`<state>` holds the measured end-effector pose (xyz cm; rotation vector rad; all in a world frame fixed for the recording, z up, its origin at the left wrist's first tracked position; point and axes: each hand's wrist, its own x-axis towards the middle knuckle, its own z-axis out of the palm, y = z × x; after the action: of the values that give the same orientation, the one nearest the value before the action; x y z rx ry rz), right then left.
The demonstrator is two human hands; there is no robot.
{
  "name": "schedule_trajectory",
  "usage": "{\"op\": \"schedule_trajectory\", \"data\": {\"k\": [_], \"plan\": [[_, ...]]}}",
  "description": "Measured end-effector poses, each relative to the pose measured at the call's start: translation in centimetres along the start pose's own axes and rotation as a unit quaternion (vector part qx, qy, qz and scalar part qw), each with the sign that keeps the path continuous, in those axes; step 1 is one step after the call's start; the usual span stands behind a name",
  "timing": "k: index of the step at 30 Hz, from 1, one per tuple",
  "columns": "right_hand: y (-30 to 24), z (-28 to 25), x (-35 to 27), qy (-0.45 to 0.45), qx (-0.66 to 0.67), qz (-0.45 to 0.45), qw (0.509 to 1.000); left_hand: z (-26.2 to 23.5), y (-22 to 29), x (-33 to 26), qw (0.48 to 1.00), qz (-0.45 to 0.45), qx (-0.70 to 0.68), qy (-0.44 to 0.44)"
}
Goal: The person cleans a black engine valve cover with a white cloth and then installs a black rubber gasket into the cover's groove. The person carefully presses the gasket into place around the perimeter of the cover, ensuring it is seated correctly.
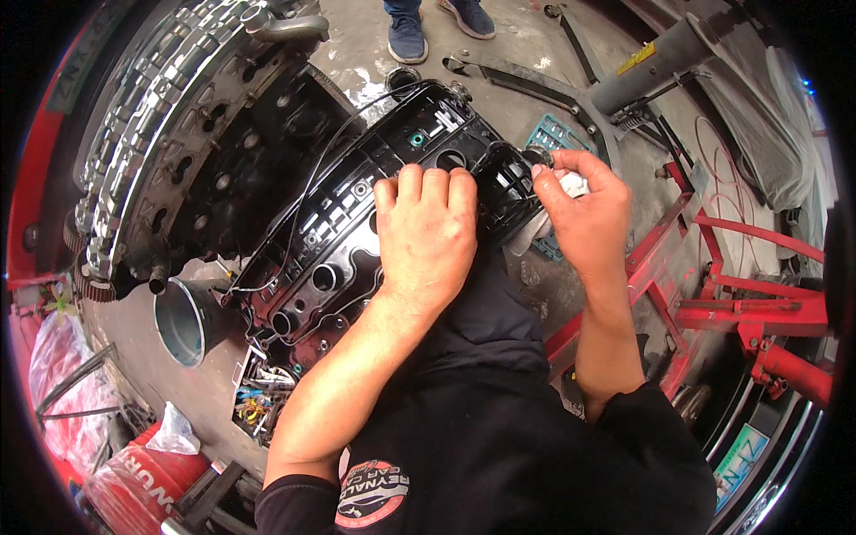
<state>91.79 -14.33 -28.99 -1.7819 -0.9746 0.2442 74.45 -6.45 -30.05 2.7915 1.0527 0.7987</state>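
A black engine valve cover [328, 277] lies tilted in front of me, its ribbed, hollow inner side facing up. Curled over its middle is my left hand [426, 234], closed on the cover with the fingertips hidden. Along the cover's far edge runs a thin black rubber strip [309, 183], partly hanging loose. My right hand [587, 209] is raised beside the cover's right end, thumb and forefinger pinched together. A crumpled white rag or paper [572, 184] shows inside that hand. Whether the pinched fingertips also touch the cover's end, I cannot tell.
An engine with exposed camshafts [147, 134] stands at the left. Below it are a grey bucket [189, 323] and a box of small parts [260, 392]. A teal tool case [557, 134] lies beyond the cover. Red steel frames [740, 312] stand right; another person's shoes [407, 37] are ahead.
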Motion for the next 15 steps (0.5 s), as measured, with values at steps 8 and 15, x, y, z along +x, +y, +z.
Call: {"op": "schedule_trajectory", "data": {"k": [8,15], "plan": [[-2.4,0.0,1.7,-0.034,0.001,-0.013,0.999,-0.6,-1.7,1.5,0.977,-0.123,-0.172,0.012],[-2.1,-0.4,2.7,-0.071,0.002,0.014,0.997,-1.3,-2.3,2.7,0.965,-0.168,-0.201,0.033]]}}
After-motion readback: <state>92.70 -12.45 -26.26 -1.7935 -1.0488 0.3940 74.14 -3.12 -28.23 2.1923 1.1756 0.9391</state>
